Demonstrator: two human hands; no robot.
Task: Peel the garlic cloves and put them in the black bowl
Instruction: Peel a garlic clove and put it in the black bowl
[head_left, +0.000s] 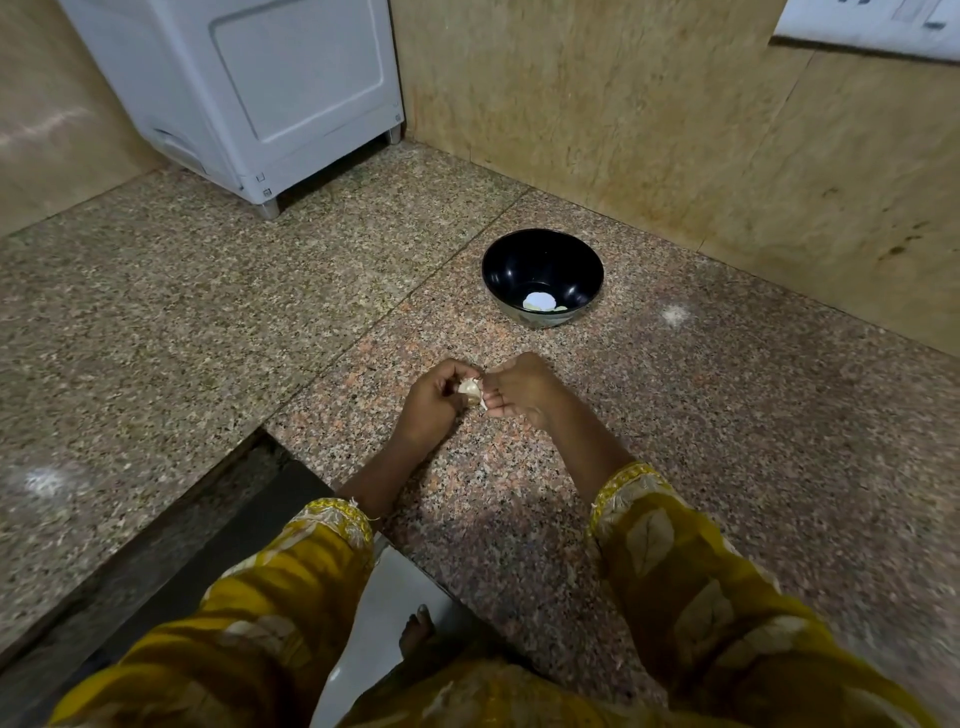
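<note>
Peeling is the step now: left hand (434, 400) and right hand (519, 387) both pinch one garlic clove (470, 391); next, I think, it goes into the black bowl (543, 248).

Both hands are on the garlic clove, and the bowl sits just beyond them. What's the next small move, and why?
Probably pull the loose skin away with the right hand while the left hand holds the garlic clove. Both hands pinch it, and a papery flap seems to hang off it, so it looks unready for the black bowl.
</note>
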